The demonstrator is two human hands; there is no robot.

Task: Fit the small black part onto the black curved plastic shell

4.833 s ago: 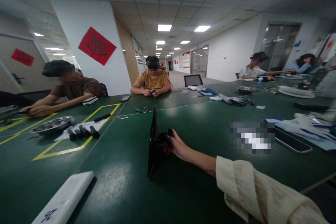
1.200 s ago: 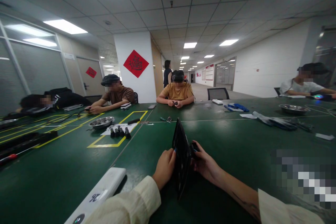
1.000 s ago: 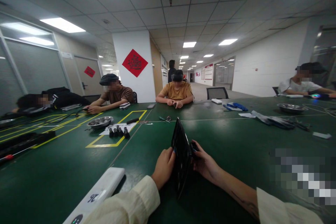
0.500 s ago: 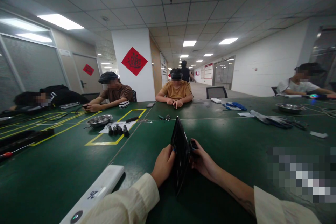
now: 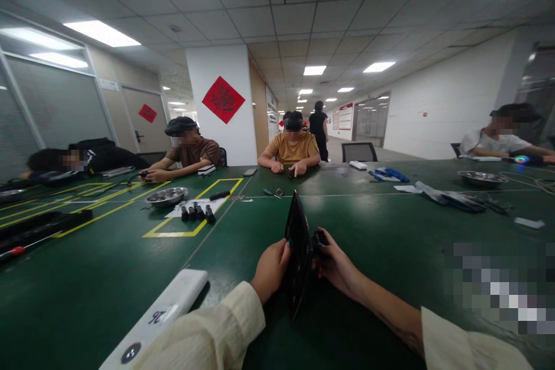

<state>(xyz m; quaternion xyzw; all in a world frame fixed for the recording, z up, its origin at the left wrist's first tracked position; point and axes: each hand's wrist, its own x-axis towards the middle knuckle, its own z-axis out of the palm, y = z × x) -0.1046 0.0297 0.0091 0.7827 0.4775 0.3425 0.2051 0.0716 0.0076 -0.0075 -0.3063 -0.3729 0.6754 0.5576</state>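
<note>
A thin black panel (image 5: 297, 260), seen nearly edge-on, stands upright between my hands above the green table. I cannot tell exactly what device it is. My left hand (image 5: 272, 269) grips its left face, thumb along the surface, with a small bit of blue at the thumb tip. On the other side my right hand (image 5: 338, 263) is closed around a small black ridged part (image 5: 321, 239) at the panel's back. Whether that part is joined to the panel is hidden. Beside my left forearm lies a white box (image 5: 173, 306) marked 26.
On the green table (image 5: 381, 243) are a metal bowl (image 5: 167, 197), several black cylinders (image 5: 198, 213), small tools (image 5: 275, 192), blue gloves (image 5: 388, 174), grey gloves (image 5: 451, 196) and another bowl (image 5: 482, 178). Co-workers sit around the far side.
My hands and the black panel keep almost the same pose. The view has shifted slightly. Across the table, a co-worker's hands have moved apart, and a person behind has moved right.
</note>
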